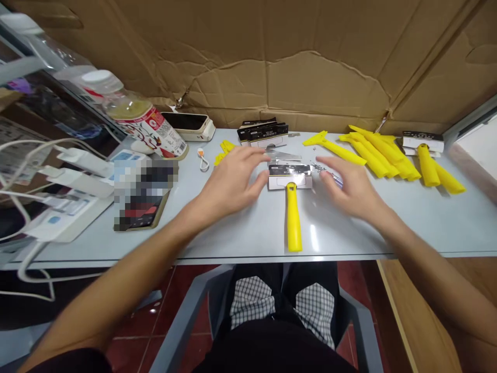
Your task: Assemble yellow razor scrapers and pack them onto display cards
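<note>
Head view shows a left hand [235, 178] and right hand [349, 189] open and apparently empty, flanking a yellow-handled scraper [294, 223] on the table [240, 233]; whether the left thumb touches its head is unclear. Small metal pieces [318, 167] lie by the right fingers, where a careless sweep could scatter them. Metal strips [285, 155] sit just beyond the scraper; if sharp, they could nick reaching fingertips. More yellow handles [376, 155] lie beyond the right hand.
</note>
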`<state>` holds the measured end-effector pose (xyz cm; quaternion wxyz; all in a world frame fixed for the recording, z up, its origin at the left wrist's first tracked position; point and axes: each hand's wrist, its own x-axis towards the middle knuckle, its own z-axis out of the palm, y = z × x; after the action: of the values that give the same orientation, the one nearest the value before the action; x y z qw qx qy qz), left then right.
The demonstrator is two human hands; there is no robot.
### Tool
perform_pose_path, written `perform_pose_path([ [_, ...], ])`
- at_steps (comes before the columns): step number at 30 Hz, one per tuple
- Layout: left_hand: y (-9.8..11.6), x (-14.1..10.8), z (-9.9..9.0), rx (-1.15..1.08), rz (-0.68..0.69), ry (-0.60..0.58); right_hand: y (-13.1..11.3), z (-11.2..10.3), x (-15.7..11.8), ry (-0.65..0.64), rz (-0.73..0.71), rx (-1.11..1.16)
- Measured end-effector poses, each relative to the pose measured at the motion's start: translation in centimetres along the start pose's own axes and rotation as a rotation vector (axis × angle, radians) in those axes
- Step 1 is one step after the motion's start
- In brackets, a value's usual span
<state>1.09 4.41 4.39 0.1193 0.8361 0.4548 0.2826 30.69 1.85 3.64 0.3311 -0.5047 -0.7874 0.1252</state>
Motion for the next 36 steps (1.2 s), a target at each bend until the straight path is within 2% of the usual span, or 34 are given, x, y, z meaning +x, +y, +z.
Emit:
perform_pose_path([
  [2,0.0,-1.8,0.6,0.233,0.036,-0.076,-0.4,1.3,-2.6,-0.083,-0.074,-0.162],
  [5,-0.1,-3.7,2.5,0.366,0.008,-0.190,-0.6,3.2,-5.2,-0.141,-0.049,-0.269],
  [8,-0.1,-4.6,4.1,0.393,-0.021,-0.265,-0.6,4.2,-5.8,-0.206,-0.005,-0.327],
  [11,0.0,-5.1,5.0,0.402,-0.056,-0.324,-0.7,4.6,-5.4,-0.255,0.062,-0.390],
  [18,-0.3,-6.0,5.5,0.322,-0.106,-0.303,-1.0,4.8,-5.2,-0.299,0.114,-0.453],
  [25,-0.5,-6.1,5.7,0.308,-0.112,-0.286,-1.3,4.6,-5.0,-0.403,0.133,-0.523],
  [36,-0.7,-6.2,5.8,0.312,-0.113,-0.287,-1.3,4.7,-5.1,-0.418,0.141,-0.540],
])
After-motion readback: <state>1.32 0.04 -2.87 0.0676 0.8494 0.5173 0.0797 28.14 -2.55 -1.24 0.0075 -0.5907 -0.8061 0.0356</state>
